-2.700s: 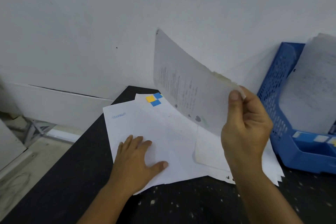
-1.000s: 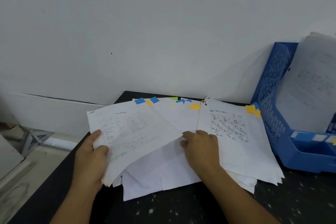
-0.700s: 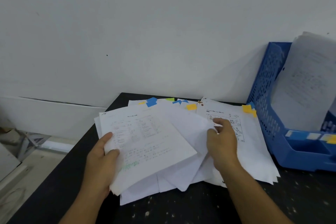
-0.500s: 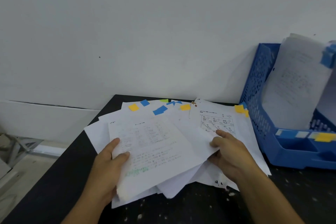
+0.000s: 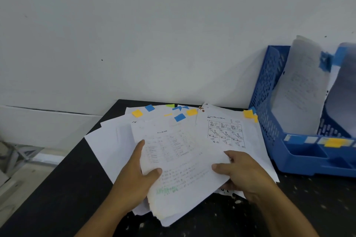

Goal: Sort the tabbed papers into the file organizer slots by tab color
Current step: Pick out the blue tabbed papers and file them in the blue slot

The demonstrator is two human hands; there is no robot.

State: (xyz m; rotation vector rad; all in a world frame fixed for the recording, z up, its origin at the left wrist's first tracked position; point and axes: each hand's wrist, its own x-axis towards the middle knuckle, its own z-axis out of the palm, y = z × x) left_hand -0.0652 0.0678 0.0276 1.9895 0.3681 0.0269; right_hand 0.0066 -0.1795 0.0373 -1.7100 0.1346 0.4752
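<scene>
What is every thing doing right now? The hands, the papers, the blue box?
Left hand: grips the top sheet's left edge.
Right hand: grips the top sheet's right edge.
Top sheet: held over the pile, printed side up.
Pile: fanned out on the table, colored tabs showing.
Organizer: upright, papers standing in its slots.
Table: under the pile.

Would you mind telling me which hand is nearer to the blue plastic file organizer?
The right hand. It grips the fanned papers' right edge, just left of the blue plastic file organizer. The left hand holds the top sheet's left edge, farther away.
</scene>
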